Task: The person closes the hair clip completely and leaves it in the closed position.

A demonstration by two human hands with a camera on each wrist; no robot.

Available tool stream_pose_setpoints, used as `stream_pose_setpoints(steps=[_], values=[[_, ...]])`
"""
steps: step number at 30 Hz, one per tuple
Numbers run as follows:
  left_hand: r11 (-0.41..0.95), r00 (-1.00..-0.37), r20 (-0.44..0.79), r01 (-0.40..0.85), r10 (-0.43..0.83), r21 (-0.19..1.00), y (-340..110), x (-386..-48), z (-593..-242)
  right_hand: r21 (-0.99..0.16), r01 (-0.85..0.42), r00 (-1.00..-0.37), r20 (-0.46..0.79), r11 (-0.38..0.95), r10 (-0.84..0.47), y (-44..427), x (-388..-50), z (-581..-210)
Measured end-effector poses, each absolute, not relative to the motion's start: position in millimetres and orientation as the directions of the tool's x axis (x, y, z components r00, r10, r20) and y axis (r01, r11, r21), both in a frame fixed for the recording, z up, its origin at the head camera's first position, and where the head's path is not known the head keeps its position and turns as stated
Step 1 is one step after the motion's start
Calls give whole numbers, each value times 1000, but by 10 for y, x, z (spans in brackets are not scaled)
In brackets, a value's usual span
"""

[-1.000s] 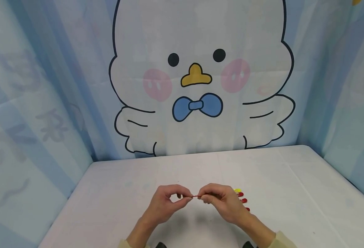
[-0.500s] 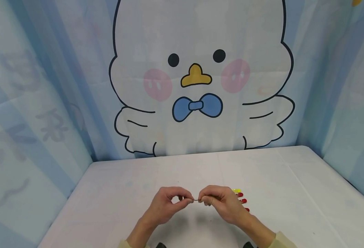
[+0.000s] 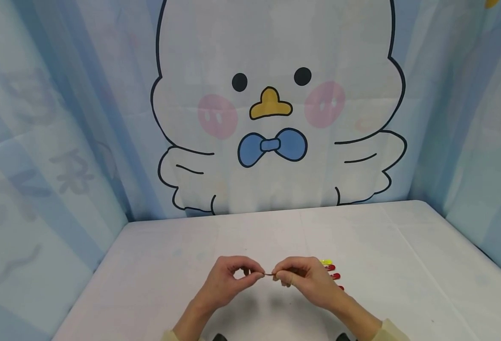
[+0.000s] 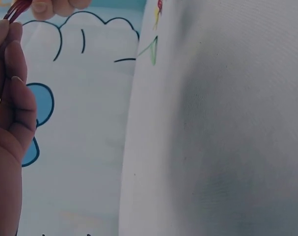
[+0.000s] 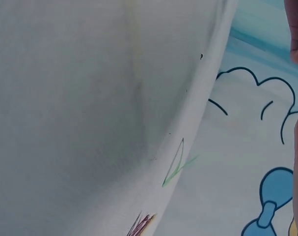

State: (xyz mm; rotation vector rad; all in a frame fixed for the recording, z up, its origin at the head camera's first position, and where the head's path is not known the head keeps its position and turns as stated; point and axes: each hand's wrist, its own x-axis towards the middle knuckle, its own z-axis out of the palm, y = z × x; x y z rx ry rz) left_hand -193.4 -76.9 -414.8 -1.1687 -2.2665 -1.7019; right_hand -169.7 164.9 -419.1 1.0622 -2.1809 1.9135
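Note:
Between both hands, above the white table, is a thin dark red hair clip point(image 4: 15, 10) with narrow prongs, mostly covered by fingertips. My left hand point(image 3: 229, 280) pinches one end of it between thumb and index finger. The other end is pinched by my right hand point(image 3: 307, 278), fingers curled. Only a short sliver of the clip point(image 3: 268, 274) shows in the head view. Just beyond the right hand lie several more hair clips: a yellow clip point(image 3: 326, 262) and red clips point(image 3: 334, 276), partly hidden by that hand.
The white table point(image 3: 404, 265) reaches back to a curtain point(image 3: 276, 180) printed with a cartoon bird. More blue curtains hang at the left point(image 3: 54, 166) and right point(image 3: 480, 142). In the right wrist view, a green angled line point(image 5: 174, 174) shows near the table's edge.
Both hands have dipped slightly toward the person with the clip between them. The sliver between the fingertips looks turned, from red to a darker thin edge. The clips on the table stay put.

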Motion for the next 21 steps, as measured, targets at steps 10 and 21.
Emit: stream_pose_setpoints(steps=[10,21], values=[[55,-665,553,662,502,747,-725,-1938,-4160,-896,-443,-810,384,33,-442,1679,-1693,-4166],[107,-742,460,574,487,812,-726,-1966,-4212,-862,-494,-816,417,110,-401,1762,-1712,-4166]])
